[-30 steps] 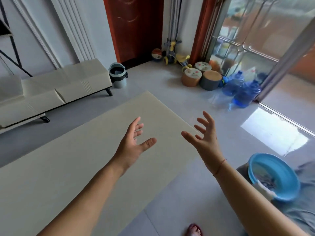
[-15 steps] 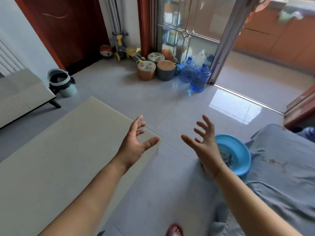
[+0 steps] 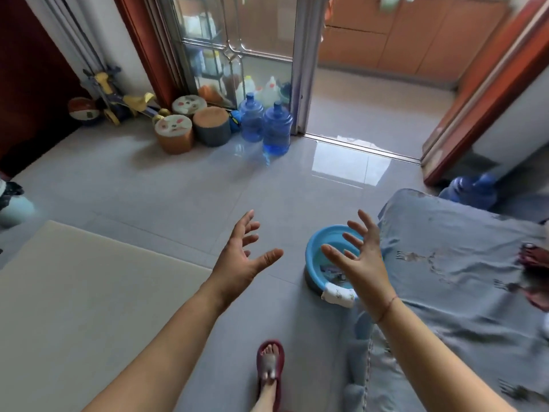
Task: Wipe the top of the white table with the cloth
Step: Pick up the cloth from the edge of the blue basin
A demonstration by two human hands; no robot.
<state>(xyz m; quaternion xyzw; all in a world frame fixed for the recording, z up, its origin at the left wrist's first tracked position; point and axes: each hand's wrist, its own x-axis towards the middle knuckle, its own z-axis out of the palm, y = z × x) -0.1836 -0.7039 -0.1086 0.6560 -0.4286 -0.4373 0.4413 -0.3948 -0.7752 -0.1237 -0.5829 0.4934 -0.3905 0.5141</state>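
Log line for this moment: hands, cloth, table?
left hand: open, empty | right hand: open, empty, above blue basin | white cloth: draped on basin rim | white table: not yet wiped

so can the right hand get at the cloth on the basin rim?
Probably yes: the right hand, open and empty, hovers just above the white cloth draped on the blue basin; nothing lies between.

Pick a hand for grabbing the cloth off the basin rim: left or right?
Right. The right hand is open and hovers directly over the blue basin, close to the white cloth draped on its rim. The left hand, also open, is farther off, toward the white table.
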